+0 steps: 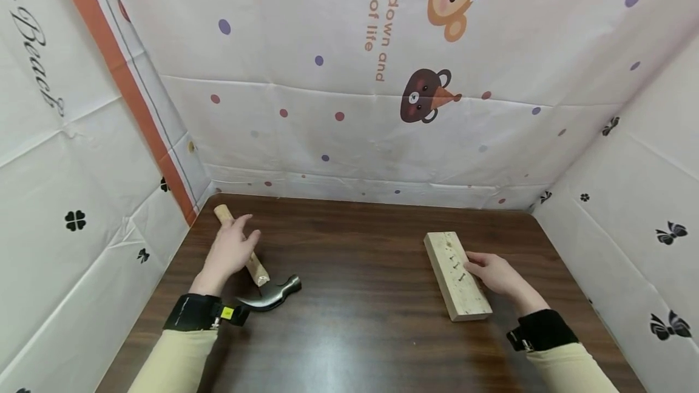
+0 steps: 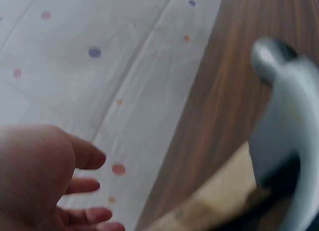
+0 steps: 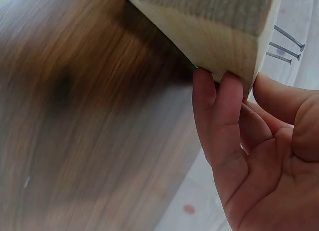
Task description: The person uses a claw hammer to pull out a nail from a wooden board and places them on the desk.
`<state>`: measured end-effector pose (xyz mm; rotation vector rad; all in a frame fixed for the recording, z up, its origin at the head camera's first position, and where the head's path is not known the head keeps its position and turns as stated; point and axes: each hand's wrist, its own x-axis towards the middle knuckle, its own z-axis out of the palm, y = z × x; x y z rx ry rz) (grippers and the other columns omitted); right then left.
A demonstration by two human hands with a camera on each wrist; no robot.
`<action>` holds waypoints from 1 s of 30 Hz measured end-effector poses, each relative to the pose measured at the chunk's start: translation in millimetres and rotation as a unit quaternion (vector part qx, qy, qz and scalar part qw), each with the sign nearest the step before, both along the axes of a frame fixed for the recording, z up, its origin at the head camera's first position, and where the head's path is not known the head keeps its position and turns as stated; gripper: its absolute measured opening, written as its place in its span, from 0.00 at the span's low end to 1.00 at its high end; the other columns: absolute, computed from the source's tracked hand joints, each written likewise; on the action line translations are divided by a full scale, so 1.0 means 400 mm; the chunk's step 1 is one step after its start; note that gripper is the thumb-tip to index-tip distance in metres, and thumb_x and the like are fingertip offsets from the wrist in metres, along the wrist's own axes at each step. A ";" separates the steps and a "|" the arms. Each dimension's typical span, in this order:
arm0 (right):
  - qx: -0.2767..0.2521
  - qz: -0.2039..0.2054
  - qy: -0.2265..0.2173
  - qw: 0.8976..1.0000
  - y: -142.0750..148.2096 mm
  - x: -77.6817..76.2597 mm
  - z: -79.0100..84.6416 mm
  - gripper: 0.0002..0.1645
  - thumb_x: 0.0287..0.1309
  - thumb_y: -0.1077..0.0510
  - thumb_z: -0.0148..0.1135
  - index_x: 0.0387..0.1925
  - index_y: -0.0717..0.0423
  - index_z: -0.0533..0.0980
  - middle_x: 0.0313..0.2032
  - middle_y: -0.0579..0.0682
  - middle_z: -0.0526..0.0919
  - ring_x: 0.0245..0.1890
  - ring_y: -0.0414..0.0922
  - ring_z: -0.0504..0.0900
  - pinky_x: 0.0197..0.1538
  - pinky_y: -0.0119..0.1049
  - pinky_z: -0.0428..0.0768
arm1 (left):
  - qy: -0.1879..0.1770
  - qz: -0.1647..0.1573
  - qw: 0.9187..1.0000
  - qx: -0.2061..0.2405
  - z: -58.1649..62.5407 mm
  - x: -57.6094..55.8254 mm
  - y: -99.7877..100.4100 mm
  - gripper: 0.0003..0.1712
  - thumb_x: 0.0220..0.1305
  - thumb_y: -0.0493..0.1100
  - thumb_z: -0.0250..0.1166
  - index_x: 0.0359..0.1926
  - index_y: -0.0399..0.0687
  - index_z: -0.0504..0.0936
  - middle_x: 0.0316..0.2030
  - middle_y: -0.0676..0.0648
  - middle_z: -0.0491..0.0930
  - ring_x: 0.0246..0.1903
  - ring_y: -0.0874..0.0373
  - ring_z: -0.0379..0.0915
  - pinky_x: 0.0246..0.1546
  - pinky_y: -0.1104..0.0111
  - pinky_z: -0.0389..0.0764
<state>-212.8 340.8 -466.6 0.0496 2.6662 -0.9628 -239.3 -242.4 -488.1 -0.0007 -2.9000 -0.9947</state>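
On the left of the table lies a claw hammer, its wooden handle angled toward the back. My left hand is over that handle with fingers spread and nothing gripped. The left wrist view has the hammer's metal head, blurred, to the right of my left hand. A pale wooden block is on the right, with three nails sticking up from its top face. My right hand pinches the block's right edge, thumb at the top and fingertips against the side.
A dark brown wooden table carries the hammer and block. Printed white sheets rise behind it, with another sheet on the left and one on the right.
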 end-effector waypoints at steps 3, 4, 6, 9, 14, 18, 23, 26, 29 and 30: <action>-0.002 0.012 0.005 1.000 -0.035 -0.008 0.002 0.34 0.84 0.55 0.52 0.77 0.75 0.62 0.56 0.66 0.83 0.38 0.46 0.80 0.37 0.41 0.79 | -0.015 0.054 0.998 0.002 -0.011 0.014 -0.037 0.32 0.81 0.51 0.55 0.70 0.28 0.69 0.62 0.23 0.68 0.61 0.27 0.70 0.58 0.37 0.74; -0.004 0.018 0.008 1.000 -0.045 -0.011 0.002 0.34 0.84 0.55 0.53 0.77 0.75 0.62 0.56 0.66 0.83 0.38 0.46 0.80 0.37 0.40 0.79 | -0.023 0.070 0.997 0.003 -0.016 0.017 -0.049 0.31 0.81 0.52 0.55 0.67 0.27 0.70 0.60 0.22 0.69 0.60 0.27 0.70 0.57 0.37 0.74; -0.006 0.026 0.009 1.000 -0.065 -0.016 0.000 0.34 0.83 0.55 0.53 0.77 0.74 0.62 0.50 0.64 0.84 0.35 0.46 0.79 0.35 0.40 0.77 | -0.045 0.093 0.995 0.005 -0.025 0.023 -0.069 0.30 0.80 0.53 0.54 0.61 0.26 0.70 0.54 0.23 0.72 0.55 0.29 0.73 0.53 0.39 0.76; -0.006 0.036 0.012 0.999 -0.092 -0.022 -0.005 0.34 0.83 0.55 0.54 0.77 0.74 0.63 0.36 0.57 0.82 0.28 0.46 0.76 0.31 0.39 0.74 | -0.074 0.105 0.992 0.004 -0.039 0.027 -0.092 0.30 0.79 0.55 0.53 0.54 0.27 0.70 0.48 0.25 0.75 0.49 0.31 0.75 0.48 0.41 0.77; 0.014 0.052 0.028 0.998 -0.139 -0.032 -0.016 0.33 0.82 0.54 0.57 0.75 0.72 0.67 0.30 0.50 0.81 0.23 0.44 0.76 0.28 0.36 0.74 | -0.122 0.096 0.988 -0.012 -0.060 0.023 -0.112 0.35 0.79 0.59 0.50 0.54 0.24 0.70 0.47 0.23 0.77 0.46 0.32 0.78 0.47 0.43 0.79; 0.015 0.058 0.032 0.998 -0.176 -0.040 -0.022 0.32 0.81 0.54 0.57 0.75 0.70 0.69 0.32 0.51 0.84 0.24 0.43 0.78 0.29 0.36 0.75 | -0.144 0.081 0.986 -0.032 -0.069 0.012 -0.111 0.41 0.78 0.62 0.48 0.56 0.20 0.72 0.50 0.22 0.78 0.47 0.32 0.79 0.47 0.43 0.80; 0.003 0.056 0.035 0.998 -0.217 -0.040 -0.030 0.31 0.81 0.54 0.58 0.74 0.70 0.70 0.49 0.57 0.89 0.33 0.41 0.84 0.34 0.37 0.83 | -0.163 0.062 0.983 -0.066 -0.065 -0.004 -0.090 0.46 0.79 0.66 0.48 0.58 0.19 0.75 0.50 0.23 0.80 0.44 0.36 0.80 0.43 0.45 0.81; -0.005 0.055 0.033 0.998 -0.236 -0.039 -0.033 0.31 0.80 0.54 0.59 0.74 0.70 0.71 0.54 0.59 0.88 0.35 0.41 0.85 0.36 0.38 0.84 | -0.173 0.064 0.980 -0.075 -0.061 -0.010 -0.073 0.45 0.78 0.68 0.49 0.55 0.23 0.78 0.45 0.28 0.81 0.40 0.40 0.79 0.38 0.50 0.81; -0.001 0.056 0.040 0.998 -0.251 -0.041 -0.036 0.31 0.80 0.54 0.59 0.74 0.69 0.71 0.49 0.57 0.89 0.33 0.43 0.84 0.36 0.40 0.83 | -0.182 0.073 0.978 -0.074 -0.058 -0.014 -0.059 0.43 0.77 0.69 0.53 0.50 0.26 0.80 0.39 0.33 0.81 0.36 0.43 0.77 0.32 0.54 0.79; 0.004 0.057 0.046 0.997 -0.256 -0.042 -0.036 0.30 0.80 0.54 0.59 0.73 0.68 0.72 0.49 0.56 0.89 0.35 0.43 0.85 0.39 0.41 0.84 | -0.184 0.078 0.977 -0.075 -0.058 -0.015 -0.055 0.42 0.76 0.69 0.54 0.49 0.28 0.80 0.37 0.34 0.80 0.35 0.43 0.77 0.31 0.55 0.78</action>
